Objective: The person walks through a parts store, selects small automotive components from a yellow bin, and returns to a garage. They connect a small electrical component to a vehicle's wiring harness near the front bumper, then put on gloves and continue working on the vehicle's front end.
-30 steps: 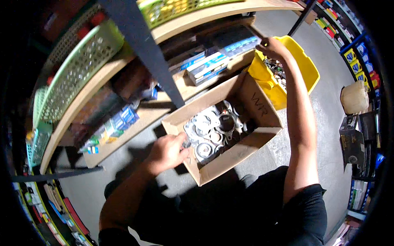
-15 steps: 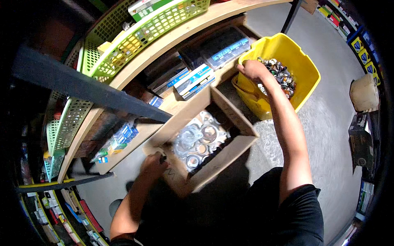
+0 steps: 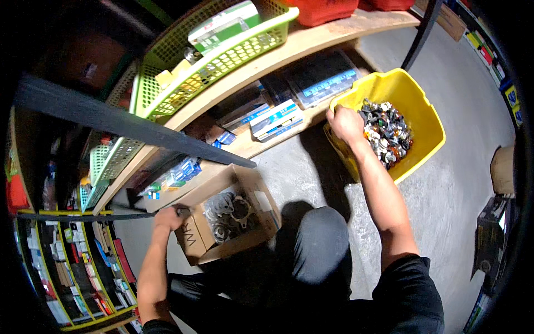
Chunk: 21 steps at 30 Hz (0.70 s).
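Note:
My left hand [image 3: 168, 219] is closed on the near left wall of an open cardboard box [image 3: 192, 238], its fingertips partly hidden at a dark spot there. Inside the box lie several grey metal ring-shaped parts [image 3: 241, 210]. On the right, my right hand [image 3: 347, 124] grips the left rim of a yellow plastic bin [image 3: 427, 133], fingers curled over the edge. Many small mixed parts, silver, black and amber, fill the bottom of that bin as a loose pile [image 3: 386, 136]. Bare floor separates box and bin.
A wooden shelf [image 3: 328, 32] with a dark metal post [image 3: 111, 114] runs along the far left side. It holds green mesh baskets [image 3: 222, 64], small blue-and-white boxes [image 3: 276, 119] and a dark case [image 3: 322, 78]. My knee [image 3: 321, 245] is between box and bin. Stocked racks [image 3: 72, 267] stand lower left.
The cardboard box has shifted left, away from the yellow bin, with my left hand on its wall. My right hand stays on the bin's rim. My knee now shows between them.

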Tool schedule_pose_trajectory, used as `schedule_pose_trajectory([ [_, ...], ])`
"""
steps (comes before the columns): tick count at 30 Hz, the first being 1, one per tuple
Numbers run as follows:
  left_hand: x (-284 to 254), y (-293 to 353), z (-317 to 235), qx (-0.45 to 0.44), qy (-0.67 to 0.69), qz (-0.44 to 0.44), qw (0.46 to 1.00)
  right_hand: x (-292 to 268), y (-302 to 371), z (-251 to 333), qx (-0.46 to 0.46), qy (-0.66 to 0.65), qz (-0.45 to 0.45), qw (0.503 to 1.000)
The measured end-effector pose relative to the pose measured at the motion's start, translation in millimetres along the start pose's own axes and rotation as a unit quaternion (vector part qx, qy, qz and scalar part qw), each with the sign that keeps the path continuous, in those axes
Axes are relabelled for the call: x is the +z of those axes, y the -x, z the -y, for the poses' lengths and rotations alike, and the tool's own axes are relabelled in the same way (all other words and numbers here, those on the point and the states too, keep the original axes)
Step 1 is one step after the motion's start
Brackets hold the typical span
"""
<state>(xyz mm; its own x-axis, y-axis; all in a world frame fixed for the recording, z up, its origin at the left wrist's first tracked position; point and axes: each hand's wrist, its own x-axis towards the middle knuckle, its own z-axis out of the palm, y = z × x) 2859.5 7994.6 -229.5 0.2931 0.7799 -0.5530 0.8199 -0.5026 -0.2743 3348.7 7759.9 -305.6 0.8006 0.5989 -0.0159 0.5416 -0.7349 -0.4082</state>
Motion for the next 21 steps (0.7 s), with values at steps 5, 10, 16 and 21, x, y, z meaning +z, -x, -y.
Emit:
schedule_pose_trajectory([
  [5, -72, 39, -116, 0.204, 0.014, -0.039, 0.978, 4, 3, 12, 0.014, -0.029, 0.014, 0.999],
  [10, -102, 61, -223, 0.427, 0.172, -0.102, 0.882, -1, 2, 4, 0.019, -0.030, -0.006, 0.999],
  [16, -105, 0, -246, 0.349, 0.129, -0.145, 0.917, -5, 9, 9, 0.048, -0.055, -0.021, 0.997],
  [21, -86, -123, -236, 0.197, 0.451, -0.250, 0.834, -5, 10, 15, 0.068, -0.067, -0.042, 0.995],
])
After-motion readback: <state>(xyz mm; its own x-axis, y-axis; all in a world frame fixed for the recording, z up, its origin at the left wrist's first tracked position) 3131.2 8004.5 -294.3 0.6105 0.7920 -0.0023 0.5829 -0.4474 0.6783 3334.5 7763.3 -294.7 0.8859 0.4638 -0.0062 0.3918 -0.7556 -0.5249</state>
